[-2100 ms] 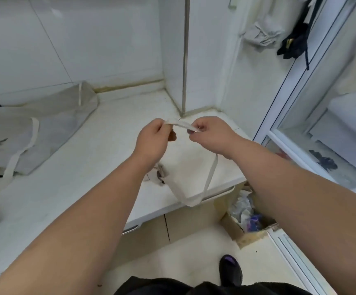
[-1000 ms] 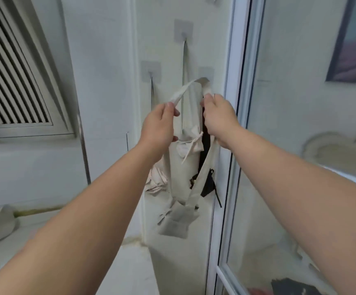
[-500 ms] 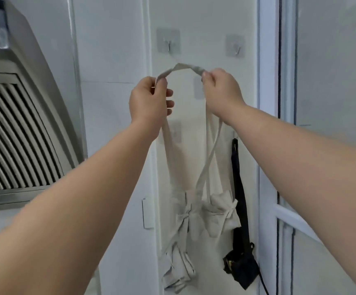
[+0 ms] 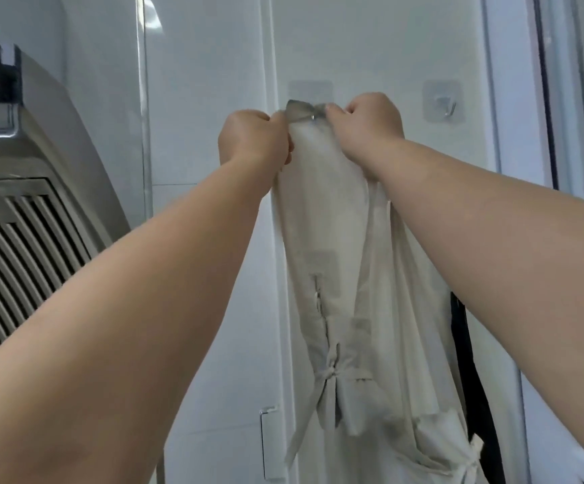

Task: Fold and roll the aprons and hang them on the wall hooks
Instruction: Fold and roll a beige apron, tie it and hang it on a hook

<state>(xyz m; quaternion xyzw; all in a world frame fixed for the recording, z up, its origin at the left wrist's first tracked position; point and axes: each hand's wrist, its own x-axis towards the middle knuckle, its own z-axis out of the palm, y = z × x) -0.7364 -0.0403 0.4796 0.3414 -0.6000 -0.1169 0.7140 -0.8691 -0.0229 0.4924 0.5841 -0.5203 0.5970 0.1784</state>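
The neck strap (image 4: 302, 111) could slide off the tip of the adhesive wall hook (image 4: 310, 99) if either hand lets go before the loop sits fully behind the metal prong, and the weight of the rolled beige apron (image 4: 348, 389) dangling below would then pull it down the wall; a sharp downward tug might also, in my judgement, peel the stick-on pad from the tile. Both arms reach up and forward, raised to hook level. The left hand (image 4: 252, 138) is a closed fist, thumb and fingers pinching the strap just left of the hook, and the right hand (image 4: 374, 125) pinches the strap just right of it, knuckles toward the camera, so the strap bridges the short gap between them right at the prong. Whether the loop is already over the prong cannot be told. A second, bare hook (image 4: 445, 106) lies to the right, another tied beige apron (image 4: 447, 438) hangs lower right beside a black strap (image 4: 472, 379), and a range hood (image 4: 21, 211) fills the left edge
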